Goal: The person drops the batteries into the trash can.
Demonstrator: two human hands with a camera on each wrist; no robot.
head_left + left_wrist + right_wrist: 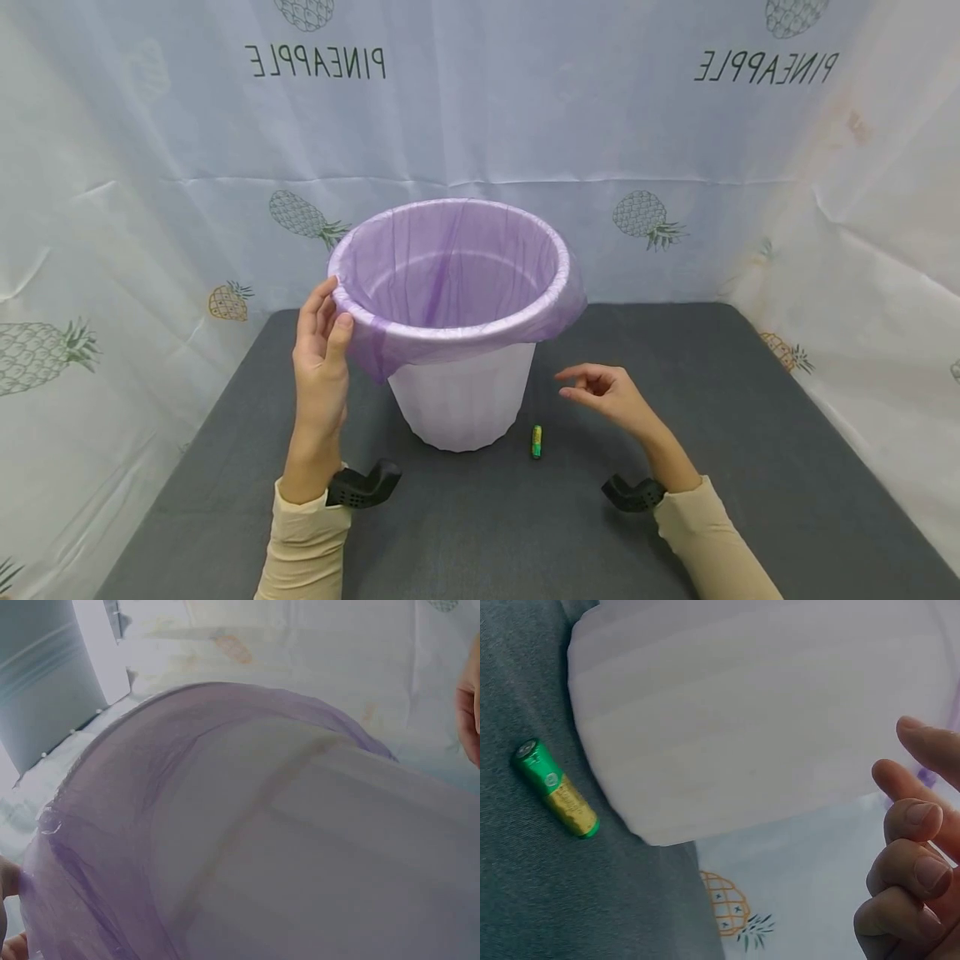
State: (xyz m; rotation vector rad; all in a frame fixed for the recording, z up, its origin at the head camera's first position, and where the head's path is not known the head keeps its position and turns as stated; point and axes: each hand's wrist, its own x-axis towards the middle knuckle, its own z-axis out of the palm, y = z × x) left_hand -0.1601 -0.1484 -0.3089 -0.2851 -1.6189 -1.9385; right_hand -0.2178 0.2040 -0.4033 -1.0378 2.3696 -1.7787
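Note:
A white trash can (pixel 461 400) stands upright on the dark table, lined with a translucent purple trash bag (pixel 450 333) folded over its rim. My left hand (pixel 321 358) holds the left side of the bag-covered rim, thumb toward the front; in the left wrist view only parts of the fingers (pixel 9 879) show at the edge. On the table to the right of the can's base lies a green and yellow battery (pixel 536 442) (pixel 557 790). Above and right of it hovers my right hand (pixel 603 392), empty, thumb and index finger extended and apart, the other fingers bent.
The dark table (pixel 465 533) reaches back to a hanging pale curtain (pixel 480 108) printed with pineapples, which also lines both sides. Black wrist devices (pixel 365 485) sit on both forearms.

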